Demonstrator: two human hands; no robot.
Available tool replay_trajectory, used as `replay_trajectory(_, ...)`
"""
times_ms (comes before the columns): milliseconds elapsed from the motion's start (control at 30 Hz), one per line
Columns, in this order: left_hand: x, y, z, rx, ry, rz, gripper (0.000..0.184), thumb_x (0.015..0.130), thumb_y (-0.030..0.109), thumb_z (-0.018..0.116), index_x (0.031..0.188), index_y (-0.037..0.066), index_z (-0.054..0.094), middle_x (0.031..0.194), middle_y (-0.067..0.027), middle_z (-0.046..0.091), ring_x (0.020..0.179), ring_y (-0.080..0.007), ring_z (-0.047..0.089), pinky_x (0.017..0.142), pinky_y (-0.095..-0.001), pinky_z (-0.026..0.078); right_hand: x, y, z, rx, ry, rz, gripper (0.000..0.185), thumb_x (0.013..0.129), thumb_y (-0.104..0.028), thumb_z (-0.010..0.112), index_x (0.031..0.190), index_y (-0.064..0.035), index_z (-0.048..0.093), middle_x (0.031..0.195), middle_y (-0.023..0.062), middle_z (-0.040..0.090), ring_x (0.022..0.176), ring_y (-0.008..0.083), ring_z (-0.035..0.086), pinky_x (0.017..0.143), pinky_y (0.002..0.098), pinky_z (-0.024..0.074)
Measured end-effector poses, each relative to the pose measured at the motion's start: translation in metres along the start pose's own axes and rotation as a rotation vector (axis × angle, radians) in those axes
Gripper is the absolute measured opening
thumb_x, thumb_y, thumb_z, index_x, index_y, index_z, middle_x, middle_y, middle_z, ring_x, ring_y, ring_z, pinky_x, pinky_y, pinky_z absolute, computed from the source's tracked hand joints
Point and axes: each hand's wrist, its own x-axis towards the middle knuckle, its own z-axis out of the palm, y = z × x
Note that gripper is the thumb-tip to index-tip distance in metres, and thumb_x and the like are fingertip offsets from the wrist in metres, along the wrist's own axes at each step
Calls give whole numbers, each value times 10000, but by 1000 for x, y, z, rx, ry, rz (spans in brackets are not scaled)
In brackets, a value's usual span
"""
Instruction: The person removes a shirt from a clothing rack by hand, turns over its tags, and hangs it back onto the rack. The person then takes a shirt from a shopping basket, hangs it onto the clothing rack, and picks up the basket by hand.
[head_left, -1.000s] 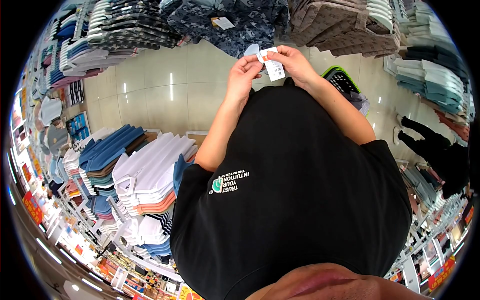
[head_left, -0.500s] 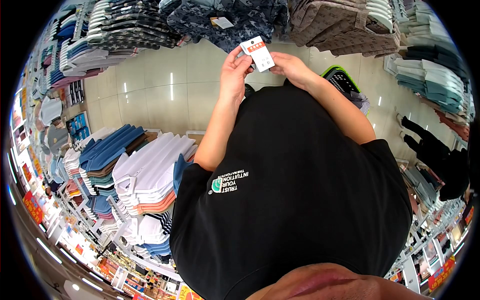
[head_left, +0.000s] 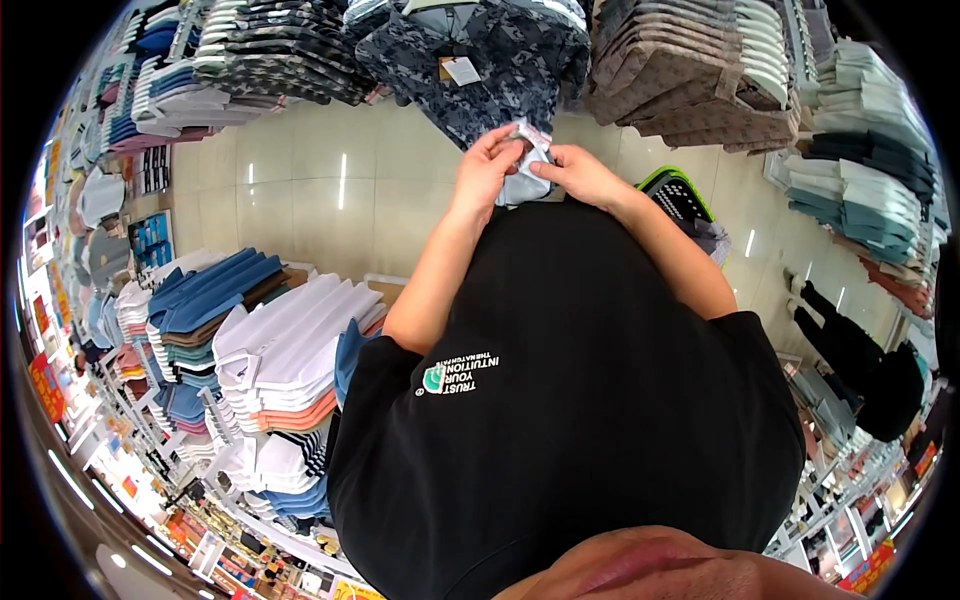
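Observation:
Pinched between my left hand (head_left: 488, 170) and my right hand (head_left: 580, 174) is a pale item (head_left: 533, 138), partly covered by the fingers; its print is blurred. Light grey-blue material (head_left: 524, 187) shows just below it, between the hands. Both sets of fingers are closed on the pale item. Directly behind the hands hangs a dark camouflage-patterned shirt (head_left: 480, 100), with a white tag (head_left: 462, 70) on its front.
Brown patterned garments (head_left: 670, 85) hang at the upper right. White shirts (head_left: 290, 335) and blue shirts (head_left: 215, 290) hang at lower left. A green-rimmed basket (head_left: 680, 195) stands on the tiled floor (head_left: 300, 180). A person in black (head_left: 860, 360) is at right.
The white tag's printed face no longer faces up between my hands, and grey-blue material now shows there. The hands sit slightly lower, the view has shifted, and more of the camouflage shirt shows.

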Motion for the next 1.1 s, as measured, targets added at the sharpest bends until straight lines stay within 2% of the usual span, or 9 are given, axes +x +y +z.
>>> replay_trajectory(33, 0, -3, -3, 45, -10, -24, 378, 936, 168, 623, 1284, 35, 555, 1056, -37, 699, 892, -74, 596, 759, -225, 435, -5, -3, 4, 118, 86, -106, 295, 955, -275, 605, 1006, 10, 665, 825, -41, 608, 753, 74, 497, 681, 266, 424)
replay_trajectory(133, 0, -12, -12, 74, 20, -71, 374, 950, 190, 604, 1286, 36, 552, 1116, -65, 675, 962, -112, 599, 782, -251, 453, 10, 39, -18, 82, 120, 29, 261, 980, -236, 579, 1040, 7, 652, 933, -23, 646, 834, 59, 544, 762, 241, 442)
replay_trajectory(267, -1, -19, -28, 123, 53, -79, 380, 954, 195, 594, 1290, 23, 547, 1119, -79, 672, 962, -120, 588, 800, -255, 452, 22, 164, -54, -277, 279, 192, 248, 956, -268, 596, 938, -27, 651, 792, -20, 623, 659, 69, 531, 591, 240, 427)
replay_trajectory(433, -7, -29, -48, 116, 111, -97, 361, 957, 224, 590, 1262, 32, 565, 1105, -76, 674, 962, -127, 588, 788, -268, 455, -5, 206, -47, 33, 289, 305, 197, 931, -236, 615, 926, -41, 646, 734, -15, 595, 591, 76, 509, 546, 236, 408)
replay_trajectory(600, -10, -34, -66, 80, 152, -138, 344, 962, 234, 582, 1244, 39, 580, 1067, -61, 679, 947, -123, 593, 788, -271, 458, 36, 169, -58, -112, 315, 277, 231, 875, -183, 655, 1014, 0, 670, 800, 35, 670, 703, 114, 605, 674, 270, 492)
replay_trajectory(733, -11, -23, -83, 63, 152, -114, 335, 965, 230, 571, 1238, 37, 585, 1055, -58, 681, 939, -121, 595, 788, -273, 458, 102, 80, -42, -223, 428, -137, 338, 875, -187, 669, 1143, 14, 629, 970, 89, 702, 882, 150, 655, 784, 288, 514)
replay_trajectory(900, -19, -7, -109, 35, 203, -77, 326, 965, 215, 559, 1235, 34, 586, 1046, -63, 683, 929, -120, 598, 793, -277, 457, 190, -13, -15, -409, 545, -327, 556, 840, -292, 709, 1275, 10, 542, 1168, 197, 650, 1045, 295, 646, 894, 377, 502)
replay_trajectory(1033, -28, -13, -139, -10, 251, -46, 326, 965, 206, 553, 1239, 32, 580, 1034, -65, 685, 916, -123, 604, 784, -277, 456, 253, -33, -5, -574, 622, -272, 705, 772, -435, 729, 1281, 13, 536, 1191, 252, 616, 1109, 406, 589, 951, 425, 464)
replay_trajectory(1100, -33, -15, -153, -13, 254, -44, 322, 966, 205, 552, 1237, 32, 581, 1032, -65, 686, 917, -124, 604, 782, -275, 456, 275, -36, -3, -454, 633, -134, 563, 772, -429, 738, 1130, -6, 637, 1085, 209, 671, 1044, 348, 632, 902, 392, 483)
